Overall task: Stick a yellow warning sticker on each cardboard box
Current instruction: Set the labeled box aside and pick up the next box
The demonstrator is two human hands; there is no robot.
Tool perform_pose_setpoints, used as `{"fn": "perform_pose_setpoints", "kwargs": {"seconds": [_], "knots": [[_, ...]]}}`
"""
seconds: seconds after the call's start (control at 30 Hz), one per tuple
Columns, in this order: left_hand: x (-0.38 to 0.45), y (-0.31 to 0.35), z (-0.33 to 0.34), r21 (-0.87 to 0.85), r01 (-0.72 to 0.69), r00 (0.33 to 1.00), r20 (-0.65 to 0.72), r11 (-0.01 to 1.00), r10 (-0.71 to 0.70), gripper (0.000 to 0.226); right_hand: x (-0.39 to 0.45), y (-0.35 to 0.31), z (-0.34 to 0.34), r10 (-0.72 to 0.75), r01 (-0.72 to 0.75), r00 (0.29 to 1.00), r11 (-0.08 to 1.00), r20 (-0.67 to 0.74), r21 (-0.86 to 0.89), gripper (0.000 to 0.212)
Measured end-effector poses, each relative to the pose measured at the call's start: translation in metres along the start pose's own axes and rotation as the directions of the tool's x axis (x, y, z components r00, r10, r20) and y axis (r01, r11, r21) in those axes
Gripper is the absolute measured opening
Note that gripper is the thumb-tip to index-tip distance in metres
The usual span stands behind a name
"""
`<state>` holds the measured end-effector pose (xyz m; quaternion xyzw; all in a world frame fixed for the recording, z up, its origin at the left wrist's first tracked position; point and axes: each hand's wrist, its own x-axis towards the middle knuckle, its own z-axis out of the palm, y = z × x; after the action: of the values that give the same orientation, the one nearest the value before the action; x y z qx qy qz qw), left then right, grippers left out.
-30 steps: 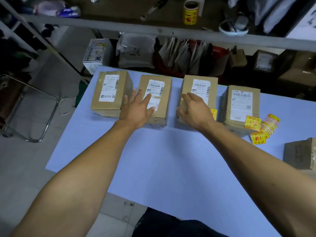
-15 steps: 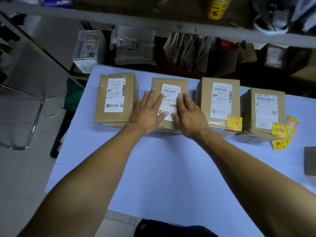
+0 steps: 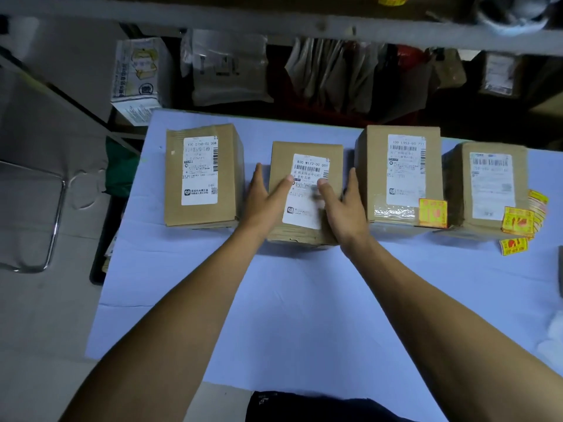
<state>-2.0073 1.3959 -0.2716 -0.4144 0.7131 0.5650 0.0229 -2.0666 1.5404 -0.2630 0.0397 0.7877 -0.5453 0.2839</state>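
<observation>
The second cardboard box (image 3: 304, 190), at 12 o'clock on the desk (image 3: 304, 315), is now clasped at both sides, thumbs on its label, by the left hand (image 3: 265, 205) and right hand (image 3: 342, 205), shifted from flat on top. No yellow sticker is seen on it; boxes at 1 (image 3: 399, 175) and 2 o'clock (image 3: 487, 184) are stickered.

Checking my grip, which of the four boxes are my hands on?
The second box from the left: left hand and right hand flank it, thumbs on its label. The others go untouched.

Four boxes in row on table (image 3: 304, 315); sticker strip (image 3: 537, 205) right of rightmost box (image 3: 487, 190).
</observation>
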Motion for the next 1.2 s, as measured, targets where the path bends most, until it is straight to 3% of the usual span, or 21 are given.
{"fn": "perform_pose_setpoints", "kwargs": {"seconds": [0.1, 0.2, 0.27, 0.37, 0.5, 0.63, 0.73, 0.8, 1.2], "knots": [[0.010, -0.004, 0.001, -0.137, 0.119, 0.987, 0.126, 0.983, -0.102, 0.067, 0.016, 0.010, -0.002, 0.142, -0.155, 0.985, 0.978, 0.100, 0.138, 0.081], [0.012, -0.011, 0.002, -0.186, 0.101, 0.982, 0.176, 0.977, -0.068, 0.055, 0.022, 0.021, -0.003, 0.110, -0.144, 0.976, 0.973, 0.189, 0.178, 0.051], [0.011, -0.012, 0.003, -0.208, 0.088, 0.983, 0.178, 0.974, -0.051, 0.051, 0.022, 0.023, -0.001, 0.076, -0.115, 0.980, 0.970, 0.184, 0.212, 0.045], [0.007, -0.009, 0.003, -0.222, 0.082, 0.983, 0.180, 0.972, -0.042, 0.043, 0.020, 0.022, -0.001, 0.070, -0.110, 0.981, 0.969, 0.182, 0.221, 0.055], [-0.007, -0.002, -0.001, -0.253, 0.099, 0.984, 0.170, 0.962, -0.056, 0.035, 0.012, 0.012, -0.003, 0.116, -0.157, 0.975, 0.964, 0.189, 0.216, 0.084], [-0.038, 0.014, -0.012, -0.335, 0.009, 0.992, 0.120, 0.942, 0.033, 0.022, -0.018, -0.006, -0.013, 0.017, -0.065, 0.982, 0.966, 0.187, 0.250, 0.068], [-0.066, 0.030, -0.016, -0.378, -0.072, 0.988, 0.098, 0.923, 0.118, 0.029, -0.046, -0.019, -0.027, -0.079, 0.021, 0.980, 0.955, 0.184, 0.297, 0.042], [-0.084, 0.037, -0.012, -0.389, -0.112, 0.982, 0.095, 0.914, 0.160, 0.034, -0.065, -0.024, -0.040, -0.118, 0.053, 0.977, 0.943, 0.178, 0.330, 0.036], [-0.183, 0.044, 0.107, -0.402, -0.141, 0.956, 0.182, 0.905, 0.230, 0.042, -0.132, 0.025, -0.181, -0.136, 0.101, 0.986, 0.944, 0.092, 0.314, 0.042]]}}
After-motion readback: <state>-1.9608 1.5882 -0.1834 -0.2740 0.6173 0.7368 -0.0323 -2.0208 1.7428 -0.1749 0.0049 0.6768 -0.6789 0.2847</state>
